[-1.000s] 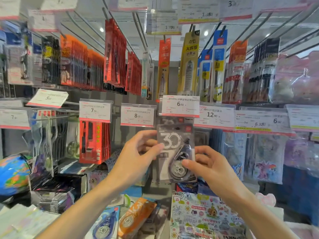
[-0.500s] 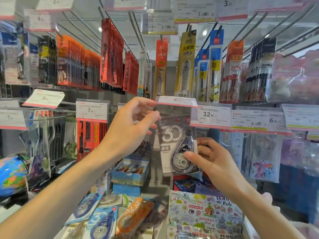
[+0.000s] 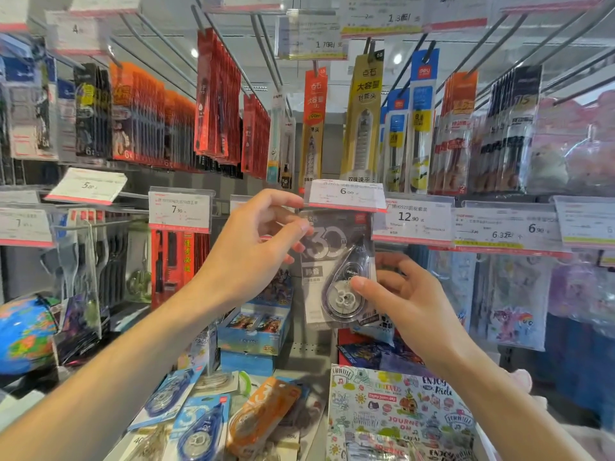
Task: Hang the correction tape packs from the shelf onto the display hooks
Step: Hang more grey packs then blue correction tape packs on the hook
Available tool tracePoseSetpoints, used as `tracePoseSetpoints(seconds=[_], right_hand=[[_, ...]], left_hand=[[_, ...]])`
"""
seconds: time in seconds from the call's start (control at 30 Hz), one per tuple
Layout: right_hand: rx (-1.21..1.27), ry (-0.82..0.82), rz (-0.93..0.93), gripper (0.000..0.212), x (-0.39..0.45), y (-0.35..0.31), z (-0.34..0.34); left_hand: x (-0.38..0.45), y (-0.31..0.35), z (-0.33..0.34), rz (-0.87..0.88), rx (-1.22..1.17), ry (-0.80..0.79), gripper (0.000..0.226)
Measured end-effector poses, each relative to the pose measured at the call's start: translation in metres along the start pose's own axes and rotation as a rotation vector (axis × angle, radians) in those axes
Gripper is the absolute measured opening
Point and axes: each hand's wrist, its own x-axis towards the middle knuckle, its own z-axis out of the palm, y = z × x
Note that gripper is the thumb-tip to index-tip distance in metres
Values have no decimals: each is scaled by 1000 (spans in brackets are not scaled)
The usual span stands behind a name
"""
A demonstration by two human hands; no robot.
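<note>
A: Where is the pack at this moment?

B: The grey correction tape pack (image 3: 336, 271) is up in front of the display, directly under the 6.00 price tag (image 3: 346, 195). Its top edge is hidden behind that tag, so I cannot tell if the hole sits on the hook or not.

A: And the hands?

B: Both are on it. The left hand (image 3: 253, 251) is at the upper left corner of the pack. The thumb lies on the front and the curled fingers reach up toward the tag, so it pinches the pack there. The right hand (image 3: 402, 301) holds the lower right part. Its thumb presses on the round tape wheel in the blister, and the other fingers go behind the pack.

A: Is the pack straight?

B: Nearly upright, the printed "30" faces the camera.

A: What remains on the shelf?

B: Below the left forearm lie more packs: two blue correction tape packs (image 3: 186, 417) side by side, and just to the right of them an orange correction tape pack (image 3: 263, 417), lying tilted. All of them are flat on the shelf (image 3: 306, 354), well below the held pack.

A: Anything else near?

B: A colourful sticker book (image 3: 399, 414) stands at the bottom right, under the right wrist. A globe (image 3: 25, 334) is at the far left edge.
</note>
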Motion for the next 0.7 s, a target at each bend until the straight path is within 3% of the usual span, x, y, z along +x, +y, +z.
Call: tracePoseSetpoints(seconds=[0.17,0.4,0.7], right_hand=[[-19,14,6,48,3,7,1],[-134,164,-54,56,8,25,16],[-140,256,-26,66,38,53,38]], left_hand=[[-2,-7,1,1,-24,-5,18],[-35,-62,23,-77,26,78,19],[-18,-120,66,-147,23,108,40]])
